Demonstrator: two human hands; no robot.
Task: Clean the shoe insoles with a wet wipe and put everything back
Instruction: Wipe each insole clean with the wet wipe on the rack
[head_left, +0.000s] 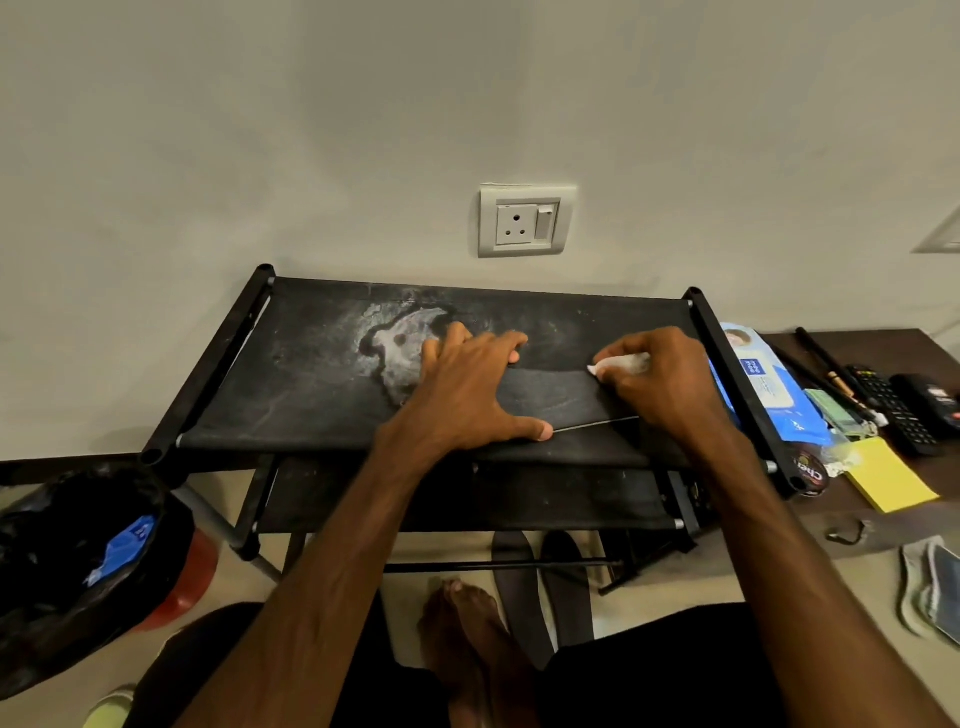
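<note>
Currently one dark insole (561, 395) is lying on the shoe rack's (311, 374) top tier. Left hand (467, 389) is pressing it down, fingers spread straight. Right hand (660, 384) is pinching one white wet wipe (621, 364) against it, fingers curled. Two dark shapes (514, 577) are lying under the rack, possibly soles. One blue wipes pack (758, 384) is sitting just beside the rack.

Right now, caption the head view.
Left hand flat on a dark insole atop the rack; right hand presses a white wipe to it.
</note>
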